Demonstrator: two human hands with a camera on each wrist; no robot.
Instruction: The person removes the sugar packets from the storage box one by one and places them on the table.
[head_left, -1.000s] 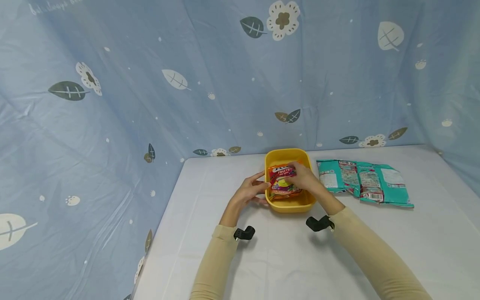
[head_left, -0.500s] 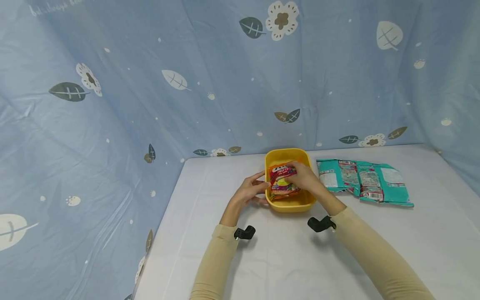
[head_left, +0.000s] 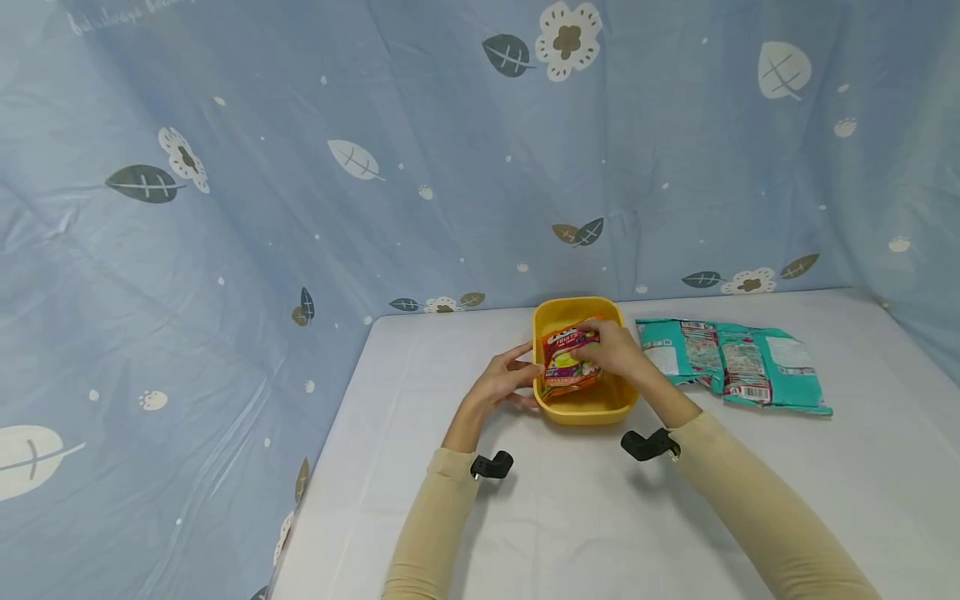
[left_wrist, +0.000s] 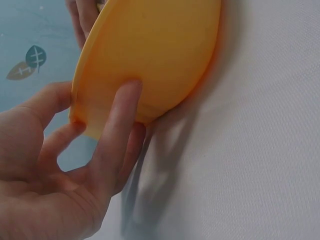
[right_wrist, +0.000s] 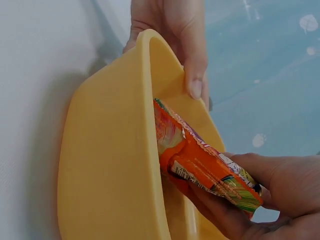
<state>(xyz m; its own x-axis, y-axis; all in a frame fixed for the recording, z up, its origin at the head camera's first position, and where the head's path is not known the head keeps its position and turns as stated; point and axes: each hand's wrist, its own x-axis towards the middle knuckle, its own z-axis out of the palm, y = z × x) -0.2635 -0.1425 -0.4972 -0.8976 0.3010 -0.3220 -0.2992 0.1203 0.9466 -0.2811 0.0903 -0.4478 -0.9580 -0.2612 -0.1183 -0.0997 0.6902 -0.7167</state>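
A yellow plastic tub (head_left: pixel 590 408) stands at the back of the white table. My left hand (head_left: pixel 501 382) grips its left wall, thumb over the rim and fingers spread along the outside, as the left wrist view shows on the tub's wall (left_wrist: pixel 165 50). Inside the tub, my right hand (head_left: pixel 617 350) pinches an orange and red candy bag (head_left: pixel 564 367) with "FRUITS" printed on it. In the right wrist view this bag (right_wrist: pixel 200 167) is tilted, one end down behind the rim and the other between thumb and fingers.
Two teal packets with white and red panels, a left one (head_left: pixel 663 354) and a right one (head_left: pixel 783 367), lie right of the tub. A blue patterned curtain (head_left: pixel 465 167) hangs behind and left of the table (head_left: pixel 555 533).
My right hand has shifted slightly right and tilted the candy bag, whose right end has risen a little. My left hand stays on the tub.
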